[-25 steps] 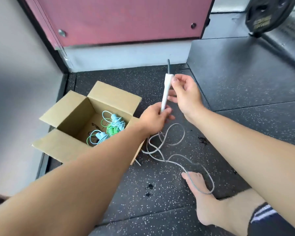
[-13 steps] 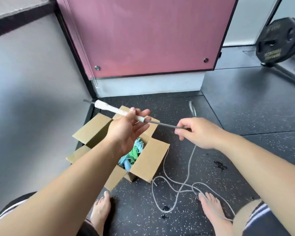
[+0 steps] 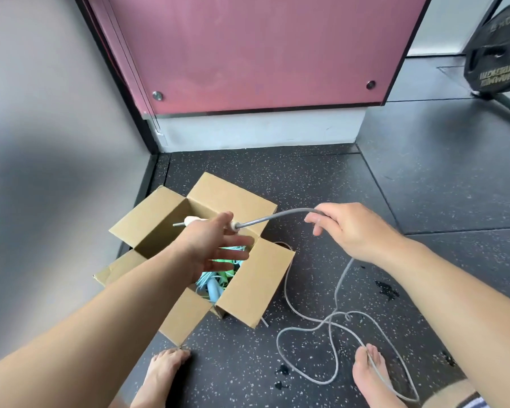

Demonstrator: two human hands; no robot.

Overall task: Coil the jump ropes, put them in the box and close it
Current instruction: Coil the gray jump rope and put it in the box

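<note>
Holding the white handle [image 3: 193,221] in your left hand [image 3: 209,245], thumb and forefinger pinching it while the other fingers fan out, you have it level above the cardboard box [image 3: 248,290]. Your right hand [image 3: 357,231] curls its fingers over the grey cord [image 3: 277,217]; that arc between the hands likely sets the first loop. The slack lies tangled on the floor [image 3: 424,187], one strand across your right foot [image 3: 371,369], so it may snag when drawn up. All the box flaps stand open, with blue and green ropes [image 3: 215,281] inside. The wall [image 3: 56,172] crowds the left; the open room is to the right
</note>
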